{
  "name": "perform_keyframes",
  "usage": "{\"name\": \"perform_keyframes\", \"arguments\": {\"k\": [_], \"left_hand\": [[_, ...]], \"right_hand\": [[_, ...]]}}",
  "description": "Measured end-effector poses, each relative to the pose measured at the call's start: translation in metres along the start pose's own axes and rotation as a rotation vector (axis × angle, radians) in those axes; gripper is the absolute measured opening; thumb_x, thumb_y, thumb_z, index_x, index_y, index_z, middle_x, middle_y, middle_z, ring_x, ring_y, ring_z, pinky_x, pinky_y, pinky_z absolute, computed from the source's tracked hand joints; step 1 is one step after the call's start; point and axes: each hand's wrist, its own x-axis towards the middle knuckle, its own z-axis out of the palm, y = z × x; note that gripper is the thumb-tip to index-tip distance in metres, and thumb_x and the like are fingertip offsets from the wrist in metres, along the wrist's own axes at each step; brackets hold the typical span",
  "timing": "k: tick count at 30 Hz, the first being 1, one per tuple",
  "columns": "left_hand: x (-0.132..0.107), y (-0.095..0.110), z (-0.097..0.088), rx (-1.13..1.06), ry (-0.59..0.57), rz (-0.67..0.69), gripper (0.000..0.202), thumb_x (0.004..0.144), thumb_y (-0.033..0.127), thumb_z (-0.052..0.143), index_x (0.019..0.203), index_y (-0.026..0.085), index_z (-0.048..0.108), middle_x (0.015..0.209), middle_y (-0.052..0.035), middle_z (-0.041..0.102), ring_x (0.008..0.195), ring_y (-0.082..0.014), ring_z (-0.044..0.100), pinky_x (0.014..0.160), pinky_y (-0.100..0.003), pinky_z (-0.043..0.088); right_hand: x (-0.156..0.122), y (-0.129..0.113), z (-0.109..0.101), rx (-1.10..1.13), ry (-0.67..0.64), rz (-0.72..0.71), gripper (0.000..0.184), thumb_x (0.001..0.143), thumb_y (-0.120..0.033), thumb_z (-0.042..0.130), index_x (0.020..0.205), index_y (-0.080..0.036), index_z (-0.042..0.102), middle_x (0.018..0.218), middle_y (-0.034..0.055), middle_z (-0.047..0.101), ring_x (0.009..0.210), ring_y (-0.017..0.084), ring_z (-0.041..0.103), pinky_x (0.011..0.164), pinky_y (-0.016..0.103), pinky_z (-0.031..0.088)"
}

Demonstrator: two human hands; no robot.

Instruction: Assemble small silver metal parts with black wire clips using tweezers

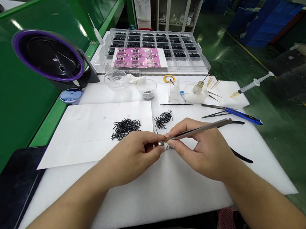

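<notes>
My right hand (pixel 203 149) is closed around metal tweezers (pixel 200 130), whose tips point left toward my left fingertips. My left hand (pixel 132 154) pinches a tiny part (pixel 161 143) between thumb and forefinger, right at the tweezer tips. Both hands hover over the white foam mat (pixel 180 184). A few tiny pieces (pixel 168 148) lie just under the fingertips. One pile of small black parts (pixel 125 127) sits on a white paper sheet (pixel 90 135) to the left. A second pile (pixel 163 119) lies just beyond my hands.
A ring-lit magnifier (pixel 49 56) stands at the left. A clear compartment tray (pixel 156 46) with a pink label sheet (pixel 138 57) sits at the back. Small clear dishes (pixel 146 88), a tape roll (pixel 169 78), spare tweezers (pixel 219 114), a blue tool (pixel 242 115) and a syringe (pixel 252 85) lie beyond.
</notes>
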Motion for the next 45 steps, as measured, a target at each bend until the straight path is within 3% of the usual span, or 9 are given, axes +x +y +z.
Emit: {"name": "perform_keyframes", "arguments": {"k": [6, 16, 19, 23, 25, 28, 30, 38, 45], "left_hand": [[0.0, -0.001, 0.002, 0.017, -0.029, 0.007, 0.031, 0.097, 0.037, 0.043, 0.09, 0.022, 0.07, 0.073, 0.0008, 0.053, 0.068, -0.0143, 0.046, 0.06, -0.025, 0.035], [0.002, 0.001, -0.002, -0.16, -0.022, 0.058, 0.026, 0.097, 0.032, 0.05, 0.085, 0.022, 0.071, 0.083, 0.0035, 0.065, 0.08, -0.0141, 0.055, 0.073, -0.024, 0.042], [0.002, -0.001, -0.002, -0.148, -0.001, 0.03, 0.023, 0.095, 0.029, 0.052, 0.092, 0.024, 0.074, 0.086, 0.004, 0.068, 0.081, -0.0139, 0.058, 0.074, -0.024, 0.042], [0.0, -0.005, -0.003, -0.082, 0.044, -0.031, 0.025, 0.093, 0.032, 0.053, 0.105, 0.028, 0.075, 0.09, 0.0027, 0.07, 0.084, -0.0158, 0.06, 0.077, -0.027, 0.044], [-0.001, -0.005, -0.004, -0.055, 0.048, -0.047, 0.027, 0.093, 0.034, 0.052, 0.106, 0.028, 0.075, 0.088, 0.0014, 0.069, 0.083, -0.017, 0.061, 0.075, -0.028, 0.044], [-0.001, -0.004, -0.004, -0.017, 0.047, -0.053, 0.029, 0.093, 0.038, 0.052, 0.108, 0.028, 0.074, 0.086, 0.0006, 0.069, 0.079, -0.0176, 0.06, 0.072, -0.03, 0.044], [-0.001, -0.004, -0.004, 0.006, 0.053, -0.053, 0.03, 0.093, 0.039, 0.052, 0.112, 0.029, 0.072, 0.085, 0.0008, 0.068, 0.077, -0.0171, 0.058, 0.069, -0.029, 0.042], [-0.001, -0.002, 0.001, 0.073, 0.108, -0.081, 0.032, 0.09, 0.04, 0.053, 0.114, 0.028, 0.07, 0.071, 0.0032, 0.058, 0.062, -0.0122, 0.049, 0.059, -0.025, 0.038], [-0.001, -0.002, 0.001, 0.073, 0.117, -0.077, 0.03, 0.09, 0.039, 0.053, 0.113, 0.031, 0.071, 0.064, 0.0042, 0.054, 0.059, -0.0119, 0.047, 0.057, -0.024, 0.036]], "right_hand": [[0.0, 0.0, 0.0, -0.026, -0.01, 0.026, 0.003, 0.085, -0.019, 0.067, 0.085, -0.019, 0.065, 0.083, -0.0029, 0.068, 0.075, 0.013, 0.063, 0.069, 0.027, 0.048], [0.0, -0.004, -0.003, 0.067, -0.013, -0.063, 0.008, 0.083, -0.012, 0.068, 0.08, -0.019, 0.066, 0.082, -0.0032, 0.069, 0.075, 0.012, 0.063, 0.069, 0.024, 0.047], [-0.001, -0.001, -0.006, 0.163, -0.029, -0.005, 0.008, 0.09, -0.019, 0.062, 0.083, -0.019, 0.066, 0.087, -0.0009, 0.069, 0.08, 0.014, 0.064, 0.072, 0.027, 0.048], [-0.002, 0.011, -0.018, 0.327, 0.222, 0.014, 0.022, 0.093, -0.015, 0.044, 0.088, -0.019, 0.066, 0.094, 0.0038, 0.067, 0.093, 0.02, 0.063, 0.08, 0.033, 0.049], [0.0, 0.018, -0.026, 0.131, 0.282, 0.06, 0.026, 0.085, -0.007, 0.044, 0.089, -0.019, 0.067, 0.088, 0.0024, 0.064, 0.084, 0.018, 0.061, 0.074, 0.032, 0.047], [0.004, 0.025, -0.033, -0.297, 0.074, 0.212, 0.03, 0.078, -0.002, 0.048, 0.087, -0.02, 0.07, 0.09, 0.0005, 0.064, 0.082, 0.017, 0.06, 0.073, 0.032, 0.043], [0.007, 0.026, -0.033, -0.425, -0.05, 0.247, 0.022, 0.081, -0.006, 0.054, 0.085, -0.019, 0.071, 0.095, 0.0002, 0.066, 0.088, 0.018, 0.06, 0.077, 0.032, 0.043], [0.012, 0.03, -0.008, -0.523, -0.115, 0.273, 0.014, 0.088, -0.011, 0.06, 0.085, -0.018, 0.071, 0.086, -0.001, 0.069, 0.079, 0.016, 0.061, 0.072, 0.031, 0.042], [0.012, 0.034, -0.004, -0.494, -0.091, 0.228, 0.014, 0.085, -0.008, 0.063, 0.089, -0.018, 0.072, 0.09, -0.0003, 0.069, 0.085, 0.017, 0.061, 0.075, 0.03, 0.043]]}}
